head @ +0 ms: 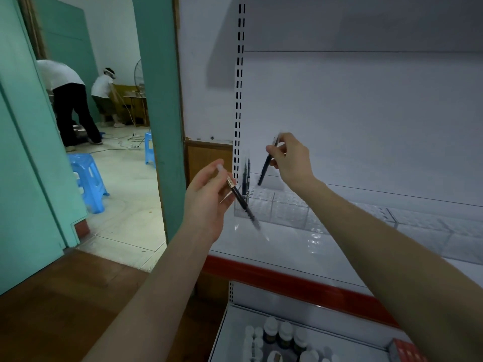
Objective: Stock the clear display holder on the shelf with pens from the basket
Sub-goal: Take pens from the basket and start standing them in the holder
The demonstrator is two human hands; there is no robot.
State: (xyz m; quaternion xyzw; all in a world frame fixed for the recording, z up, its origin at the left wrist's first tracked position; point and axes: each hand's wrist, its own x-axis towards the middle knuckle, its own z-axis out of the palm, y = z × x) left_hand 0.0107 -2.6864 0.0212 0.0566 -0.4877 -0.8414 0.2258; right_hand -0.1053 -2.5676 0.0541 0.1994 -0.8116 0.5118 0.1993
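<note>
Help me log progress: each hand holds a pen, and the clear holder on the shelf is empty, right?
No. The head view shows the holder is not empty: standing pens sit at its left end. The left hand does hold the left pen, and the right hand the right pen.

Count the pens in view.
4: one pen in the left hand, another in the right hand, two standing at the left end of the clear holder; blur may hide more.
</note>
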